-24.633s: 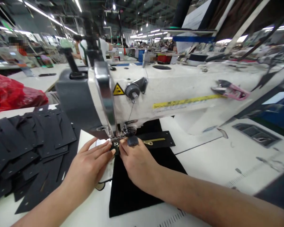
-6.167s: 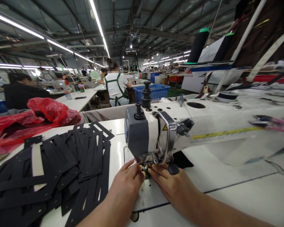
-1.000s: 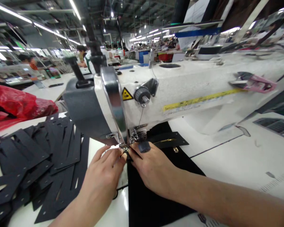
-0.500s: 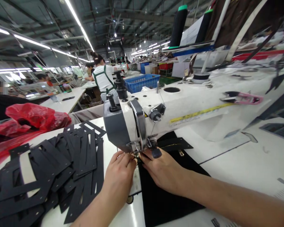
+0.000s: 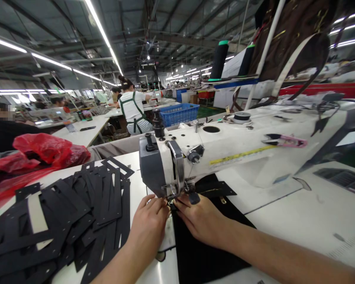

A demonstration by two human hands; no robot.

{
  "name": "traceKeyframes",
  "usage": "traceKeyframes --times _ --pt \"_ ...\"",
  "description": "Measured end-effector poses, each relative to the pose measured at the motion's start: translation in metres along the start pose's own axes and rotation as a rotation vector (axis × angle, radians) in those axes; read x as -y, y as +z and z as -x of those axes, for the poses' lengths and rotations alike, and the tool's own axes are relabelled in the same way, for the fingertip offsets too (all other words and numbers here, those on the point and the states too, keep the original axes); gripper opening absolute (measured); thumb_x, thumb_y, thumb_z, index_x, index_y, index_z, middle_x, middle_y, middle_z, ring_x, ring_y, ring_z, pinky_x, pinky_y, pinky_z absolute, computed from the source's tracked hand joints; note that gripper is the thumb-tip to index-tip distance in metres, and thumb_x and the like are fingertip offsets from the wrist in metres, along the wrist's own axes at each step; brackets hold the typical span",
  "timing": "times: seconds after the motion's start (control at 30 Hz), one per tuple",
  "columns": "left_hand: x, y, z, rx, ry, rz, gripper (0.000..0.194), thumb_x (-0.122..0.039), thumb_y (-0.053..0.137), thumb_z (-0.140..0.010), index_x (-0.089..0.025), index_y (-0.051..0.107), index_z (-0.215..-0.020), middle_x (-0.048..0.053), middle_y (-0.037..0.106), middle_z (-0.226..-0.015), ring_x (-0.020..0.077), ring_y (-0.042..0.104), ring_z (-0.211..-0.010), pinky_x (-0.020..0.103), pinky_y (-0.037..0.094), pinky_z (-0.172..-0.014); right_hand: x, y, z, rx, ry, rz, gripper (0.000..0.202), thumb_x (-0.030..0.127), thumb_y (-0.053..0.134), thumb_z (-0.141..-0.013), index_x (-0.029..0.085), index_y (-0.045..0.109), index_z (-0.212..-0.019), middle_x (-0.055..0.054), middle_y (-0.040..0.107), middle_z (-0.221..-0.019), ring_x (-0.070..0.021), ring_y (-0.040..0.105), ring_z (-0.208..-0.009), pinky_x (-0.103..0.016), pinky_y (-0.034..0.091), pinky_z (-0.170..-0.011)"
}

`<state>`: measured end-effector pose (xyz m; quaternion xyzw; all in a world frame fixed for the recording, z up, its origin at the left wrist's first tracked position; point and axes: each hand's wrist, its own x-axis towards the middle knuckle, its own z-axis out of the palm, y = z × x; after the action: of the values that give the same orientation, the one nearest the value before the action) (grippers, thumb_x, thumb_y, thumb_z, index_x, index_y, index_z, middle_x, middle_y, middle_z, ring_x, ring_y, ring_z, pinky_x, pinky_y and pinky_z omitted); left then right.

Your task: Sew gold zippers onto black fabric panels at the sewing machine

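Both hands meet beneath the head of a white sewing machine (image 5: 239, 146), close to its needle area. My left hand (image 5: 150, 225) is closed, its fingertips pinched at the left of the presser foot; what they grip is mostly hidden. My right hand (image 5: 202, 219) lies over a black fabric piece (image 5: 204, 260), fingers closed on its edge beside the needle. The fabric spreads from under the machine toward me. A black strip with a slot (image 5: 214, 190) rests on it behind my right hand, with a small metal clasp (image 5: 223, 200) nearby.
Many black slotted strips (image 5: 77, 209) are heaped on the table's left. Behind them lies a red plastic bag (image 5: 50, 150). Pink-handled thread snips (image 5: 286, 140) rest on the machine arm. A blue crate (image 5: 180, 114) and a co-worker (image 5: 133, 106) are beyond. Thread cones (image 5: 219, 61) stand at upper right.
My head view has shifted slightly, so the machine sits a little lower in the picture. Both hands stay at the needle; little else differs.
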<state>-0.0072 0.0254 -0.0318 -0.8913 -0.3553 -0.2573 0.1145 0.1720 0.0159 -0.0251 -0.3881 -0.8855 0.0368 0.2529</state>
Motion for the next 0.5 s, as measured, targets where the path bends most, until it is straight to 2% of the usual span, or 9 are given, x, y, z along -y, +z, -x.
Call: traceKeyframes --times 0.17,0.5 --pt "-0.001 -0.003 -0.002 0.000 -0.010 0.001 0.015 -0.002 0.050 -0.080 -0.016 0.058 -0.078 0.003 0.063 -0.081 0.0187 0.059 -0.076 0.038 0.043 -0.082 -0.001 -0.001 0.000 -0.007 -0.009 -0.002 0.020 0.008 0.041 -0.082 0.012 0.058 -0.092 -0.013 0.061 -0.103 -0.0228 0.056 -0.098 -0.036 0.044 -0.087" --pt "0.001 0.008 0.001 -0.038 -0.037 0.005 0.015 -0.004 0.051 -0.081 -0.016 0.058 -0.075 0.004 0.062 -0.076 0.0194 0.059 -0.075 0.039 0.045 -0.080 -0.004 0.001 -0.002 -0.036 -0.009 -0.009 0.019 0.009 0.044 -0.083 0.015 0.058 -0.094 -0.009 0.063 -0.094 -0.0202 0.057 -0.094 -0.034 0.045 -0.085"
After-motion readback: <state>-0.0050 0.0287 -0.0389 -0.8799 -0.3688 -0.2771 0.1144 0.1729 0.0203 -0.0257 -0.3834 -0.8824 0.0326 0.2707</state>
